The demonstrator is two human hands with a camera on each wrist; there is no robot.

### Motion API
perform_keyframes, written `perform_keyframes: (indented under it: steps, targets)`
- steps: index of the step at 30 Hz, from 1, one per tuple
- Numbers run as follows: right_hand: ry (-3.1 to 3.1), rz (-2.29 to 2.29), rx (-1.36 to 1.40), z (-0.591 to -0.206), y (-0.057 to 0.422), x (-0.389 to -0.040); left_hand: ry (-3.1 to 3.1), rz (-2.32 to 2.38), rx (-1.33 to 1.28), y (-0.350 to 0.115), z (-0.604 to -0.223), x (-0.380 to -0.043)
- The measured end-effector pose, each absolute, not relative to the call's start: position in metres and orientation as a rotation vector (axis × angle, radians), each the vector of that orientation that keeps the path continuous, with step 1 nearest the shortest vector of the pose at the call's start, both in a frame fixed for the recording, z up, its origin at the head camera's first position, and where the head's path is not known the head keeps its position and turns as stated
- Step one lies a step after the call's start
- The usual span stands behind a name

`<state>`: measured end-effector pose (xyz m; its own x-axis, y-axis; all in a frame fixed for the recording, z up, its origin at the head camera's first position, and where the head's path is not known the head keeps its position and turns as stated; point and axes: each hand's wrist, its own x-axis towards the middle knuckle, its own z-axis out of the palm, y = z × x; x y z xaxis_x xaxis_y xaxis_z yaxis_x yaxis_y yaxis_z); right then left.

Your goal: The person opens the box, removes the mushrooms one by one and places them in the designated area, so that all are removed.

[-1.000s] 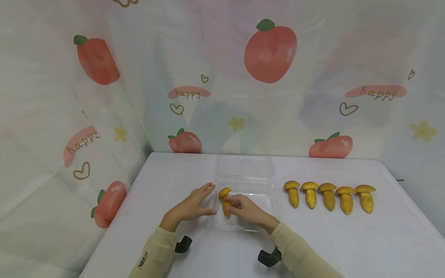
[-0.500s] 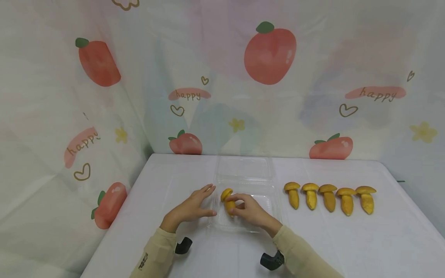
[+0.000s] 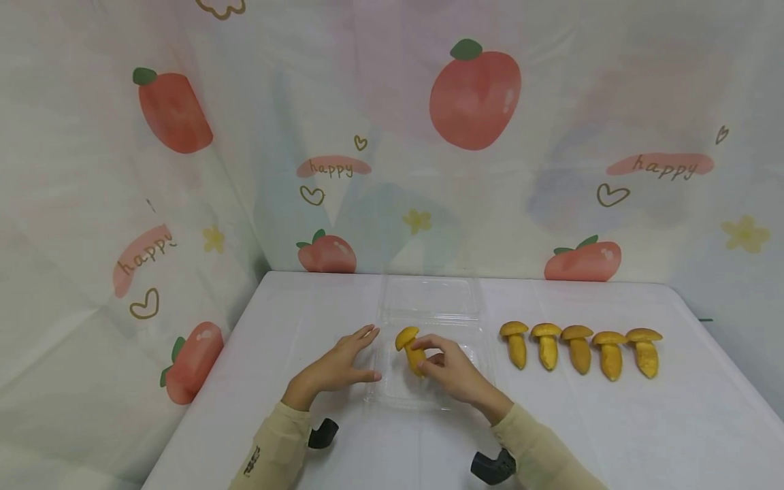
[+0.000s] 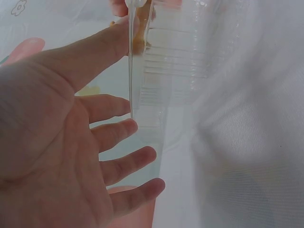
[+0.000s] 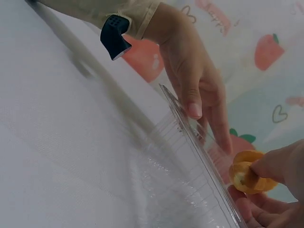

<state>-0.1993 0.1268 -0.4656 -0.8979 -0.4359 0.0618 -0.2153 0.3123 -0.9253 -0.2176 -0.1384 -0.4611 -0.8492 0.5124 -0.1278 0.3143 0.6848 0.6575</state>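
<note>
A clear plastic clamshell box lies on the white table, its lid folded back away from me. My right hand pinches a yellow-brown mushroom by its stem, between thumb and fingers, over the left part of the box. In the right wrist view the mushroom shows beyond the box rim, stem end toward the camera. My left hand spreads its fingers along the box's left side. The left wrist view has its thumb and fingertips right at the box edge.
Several similar mushrooms lie in a row to the right of the box, caps away from me. A patterned cloth wall with printed fruit stands behind the table and along its left. Black angled pieces are by the sleeves.
My right hand has moved right with the mushroom, which now tilts more and sits slightly higher in the head view. My left hand has stayed at the box's left side.
</note>
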Motion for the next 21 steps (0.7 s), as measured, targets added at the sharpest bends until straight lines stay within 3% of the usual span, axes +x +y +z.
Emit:
perform_keyframes:
  steps: [12, 21]
  targets:
    - [2.317, -1.754, -0.442, -0.457, 0.142, -0.192, 2.602, 0.931, 0.650, -0.138, -0.461, -0.217]
    - [2.331, -1.716, -0.555, -0.454, 0.155, -0.189, 2.593, 0.937, 0.664, -0.138, -0.460, -0.216]
